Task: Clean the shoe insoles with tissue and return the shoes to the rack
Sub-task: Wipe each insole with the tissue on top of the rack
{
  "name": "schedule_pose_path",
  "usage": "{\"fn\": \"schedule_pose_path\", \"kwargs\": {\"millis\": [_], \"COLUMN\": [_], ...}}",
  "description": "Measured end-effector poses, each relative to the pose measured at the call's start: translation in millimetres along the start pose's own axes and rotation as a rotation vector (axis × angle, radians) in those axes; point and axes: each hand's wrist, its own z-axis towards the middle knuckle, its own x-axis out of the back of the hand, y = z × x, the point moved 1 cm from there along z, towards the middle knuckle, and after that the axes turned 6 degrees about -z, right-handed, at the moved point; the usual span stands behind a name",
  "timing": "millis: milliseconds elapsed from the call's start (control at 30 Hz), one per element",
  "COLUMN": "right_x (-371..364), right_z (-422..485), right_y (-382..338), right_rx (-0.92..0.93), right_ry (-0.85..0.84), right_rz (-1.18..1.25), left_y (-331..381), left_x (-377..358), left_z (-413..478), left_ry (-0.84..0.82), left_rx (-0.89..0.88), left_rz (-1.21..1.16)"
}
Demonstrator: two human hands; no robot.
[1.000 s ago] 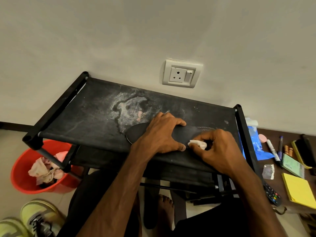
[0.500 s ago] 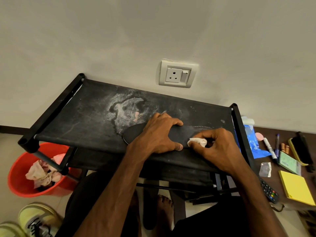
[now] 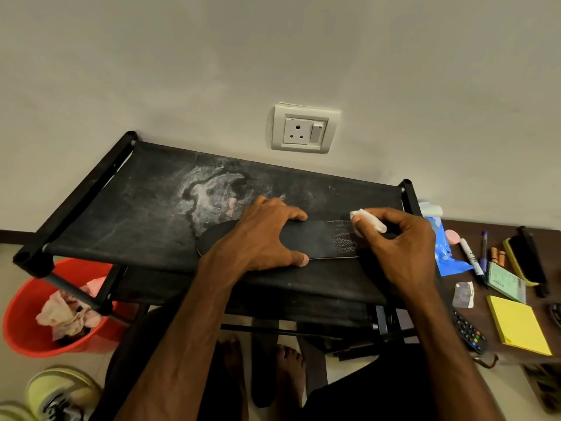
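sneaker (image 3: 57, 393): lower left corner of the frame, on the floor; pale yellow-green, blurred.
bucket (image 3: 21, 332): red, at the left edge, on the floor; it held crumpled pinkish paper (image 3: 66, 311).
rack (image 3: 121, 214): black frame with a dark fabric top, across the centre, against the wall; a pale dusty stain lay left of centre on the fabric.
left hand (image 3: 261, 235): centre; fingers spread apart and pressed down on the insole (image 3: 318, 241), index tip at its far edge, thumb tip at its near edge.
insole: black, flat on the rack's top, lying left to right; a pale patterned patch showed toward its right end.
floor item (image 3: 264, 360): dark, flat, below the rack between two bare feet; possibly a second insole.
socket (image 3: 305, 129): white, on the wall, upper centre.
tissue (image 3: 368, 221): small white wad, touching the insole's right part.
right hand (image 3: 400, 250): right of centre; thumb and fingertips clamped on the tissue.
side surface (image 3: 510, 232): brown, right edge; bore a blue packet (image 3: 443, 250), marker (image 3: 470, 259), brush (image 3: 525, 259), yellow pad (image 3: 516, 323) and remote (image 3: 469, 332).
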Motion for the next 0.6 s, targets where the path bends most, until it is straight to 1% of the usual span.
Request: {"fn": "schedule_pose_path", "kwargs": {"millis": [167,367,533,600], "right_x": [0.3,4.1,1.4,3.0], "right_z": [2.1,1.8,-2.4,-2.5], "right_y": [9.8,11.4,7.7,5.6], "right_rx": [-0.102,-0.162,-0.136,-0.105], "right_ry": [0.017,0.126,0.015,0.014], "right_rz": [0.054,0.111,0.093,0.058], "left_y": [-0.7,13.7,17.3,17.5], "left_x": [-1.7,-14.2,-23.5,-24.6], "left_z": [-0.5,5.3,7.0,7.8], "left_ry": [0.016,0.180,0.181,0.172], "left_rx": [-0.019,-0.102,-0.087,-0.072], "left_rz": [0.042,-0.029,0.012,0.020]}}
